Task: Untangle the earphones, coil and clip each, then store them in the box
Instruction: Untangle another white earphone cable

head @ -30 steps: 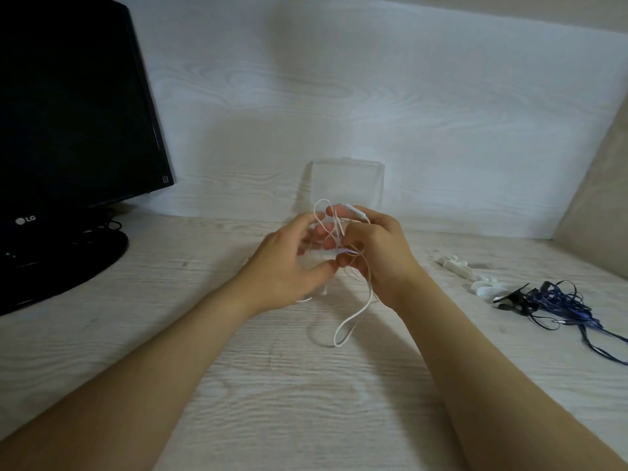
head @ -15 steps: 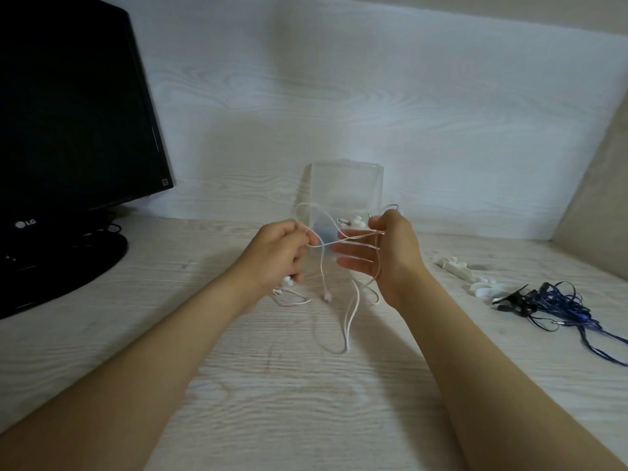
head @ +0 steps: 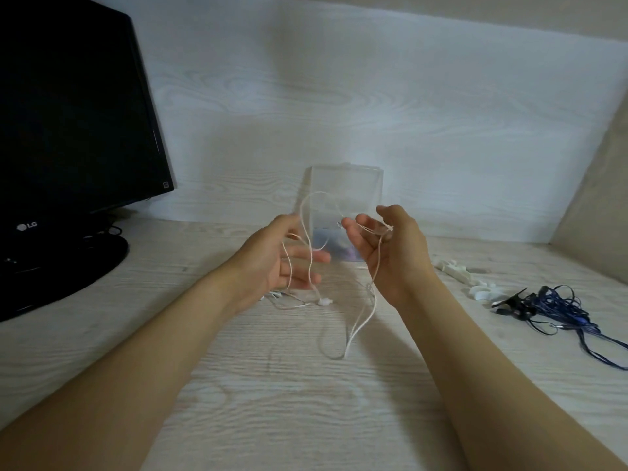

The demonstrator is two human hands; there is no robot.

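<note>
We see a clear plastic box (head: 343, 185) at the back of the desk (head: 306, 402), with something bluish and unclear at its bottom. The white earphones (head: 363, 321) hang in loose loops before it, trailing onto the desk. Our left hand (head: 272, 263) is spread, the cord draped over it; our right hand (head: 397, 256) curls round the cord.

A pale wood-grain desk nook in soft, dim light.
The whitewashed tabletop (head: 272, 402) meets a white wood-grain back wall (head: 373, 113), with a beige side panel (head: 598, 198) slanting in at right. A black LG monitor (head: 68, 113) on a round base stands at far left.
</note>
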